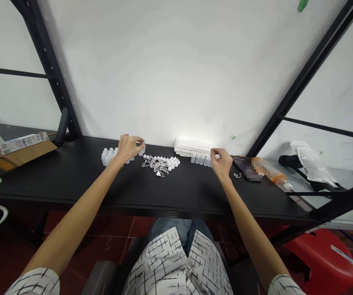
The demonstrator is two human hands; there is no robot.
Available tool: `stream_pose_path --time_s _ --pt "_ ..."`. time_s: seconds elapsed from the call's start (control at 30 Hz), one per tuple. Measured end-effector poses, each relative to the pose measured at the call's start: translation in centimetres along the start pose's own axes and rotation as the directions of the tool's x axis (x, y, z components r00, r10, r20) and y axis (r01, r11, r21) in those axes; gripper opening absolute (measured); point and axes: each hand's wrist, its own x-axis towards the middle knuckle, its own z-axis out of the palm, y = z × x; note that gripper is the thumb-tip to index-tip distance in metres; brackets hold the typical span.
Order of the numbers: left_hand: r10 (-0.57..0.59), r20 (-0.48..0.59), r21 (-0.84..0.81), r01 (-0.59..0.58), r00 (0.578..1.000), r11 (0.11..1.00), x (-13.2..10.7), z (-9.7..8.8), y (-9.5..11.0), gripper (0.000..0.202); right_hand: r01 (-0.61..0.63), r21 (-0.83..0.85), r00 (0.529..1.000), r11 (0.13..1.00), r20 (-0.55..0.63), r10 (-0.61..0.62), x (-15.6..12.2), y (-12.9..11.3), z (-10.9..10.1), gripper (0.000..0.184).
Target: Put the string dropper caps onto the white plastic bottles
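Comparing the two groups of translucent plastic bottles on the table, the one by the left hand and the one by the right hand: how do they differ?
The left group is bunched in a cluster several bottles deep, while the right group stands in a single short row. The left group sits beside the left hand; the right group ends at the right hand and stands before a white stack. Both are translucent and stand on the black table.

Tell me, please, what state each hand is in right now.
Left hand: closed on a translucent plastic vial.
Right hand: pinched closed; cannot tell what it holds.
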Motion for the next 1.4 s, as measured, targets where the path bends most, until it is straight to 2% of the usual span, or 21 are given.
stream_pose_path --time_s 0.1,0.17,0.27,0.33,0.4,0.5,0.6,0.67,0.7,0.8,0.83,0.9,0.97,1.07,1.23,1.3,1.4 --pt "-0.129 -0.041 -0.337 0.108 0.991 0.935 0.1 0.1 1.1 0.023 0.031 0.109 0.983 0.994 0.174 -0.05 0.0 -3.7 2.7 0.017" --pt "-0.195 -0.02 -0.579 0.147 0.981 0.802 0.3 0.1 1.8 0.026 0.056 0.125 0.939 0.991 0.332 -0.095 -0.2 -6.7 4.9 0.016" --pt "-0.257 0.024 -0.804 0.171 0.966 0.569 0.3 -0.1 2.1 0.034 0.211 0.126 0.786 0.969 0.568 -0.245 -0.9 -11.1 8.1 0.015" --pt "-0.279 0.063 -0.855 0.196 0.958 0.48 0.1 -0.4 1.9 0.037 0.307 0.113 0.714 0.945 0.629 -0.307 -1.4 -13.3 9.9 0.016" --pt "-0.292 0.1 -0.868 0.226 0.951 0.441 -0.1 -0.7 1.5 0.038 0.391 0.123 0.644 0.912 0.672 -0.366 -1.8 -14.8 11.3 0.018" --pt "-0.301 0.118 -0.872 0.244 0.946 0.424 -0.5 -1.0 1.0 0.037 0.478 0.145 0.545 0.866 0.724 -0.422 -2.4 -15.7 12.6 0.018" --pt "-0.312 0.137 -0.863 0.268 0.94 0.428 -0.5 -1.1 1.0 0.037 0.479 0.192 0.481 0.856 0.759 -0.439 -2.9 -15.9 13.2 0.014" --pt "-0.313 0.157 -0.854 0.288 0.937 0.433 -0.5 -1.1 1.2 0.037 0.416 0.229 0.489 0.88 0.76 -0.429 -3.0 -15.7 13.3 0.013" --pt "-0.314 0.167 -0.85 0.298 0.935 0.435 -0.5 -1.1 1.4 0.037 0.356 0.252 0.519 0.9 0.747 -0.415 -2.9 -15.6 13.2 0.013" --pt "-0.315 0.193 -0.84 0.323 0.929 0.436 -0.6 -1.0 2.0 0.035 0.092 0.364 0.666 0.927 0.669 -0.329 -2.1 -14.7 12.9 0.012" --pt "-0.308 0.204 -0.837 0.329 0.929 0.437 -0.7 -1.0 2.2 0.034 -0.007 0.413 0.709 0.911 0.645 -0.287 -1.7 -14.1 12.7 0.013" --pt "-0.279 0.223 -0.828 0.332 0.934 0.452 -0.8 -0.7 2.9 0.032 -0.193 0.495 0.751 0.847 0.631 -0.197 -0.8 -12.7 12.0 0.017" --pt "-0.248 0.228 -0.806 0.325 0.942 0.494 -0.9 -0.2 4.0 0.031 -0.345 0.539 0.752 0.768 0.649 -0.117 -0.2 -10.9 10.9 0.022" --pt "-0.219 0.192 -0.744 0.288 0.956 0.603 -0.9 0.9 6.5 0.032 -0.439 0.537 0.761 0.72 0.649 -0.02 0.1 -8.0 8.6 0.026" --pt "-0.075 0.123 -0.657 0.138 0.99 0.741 -0.9 3.3 11.2 0.038 -0.578 0.475 0.641 0.664 0.767 0.009 -0.3 -4.7 5.0 0.026" --pt "-0.036 0.119 -0.606 0.101 0.992 0.789 -1.2 4.1 12.1 0.038 -0.595 0.467 0.633 0.653 0.774 0.023 -0.2 -4.2 4.2 0.027" --pt "-0.009 0.168 -0.514 0.096 0.986 0.852 -2.0 5.0 11.9 0.037 -0.614 0.461 0.627 0.641 0.778 0.041 0.0 -4.2 3.6 0.028"
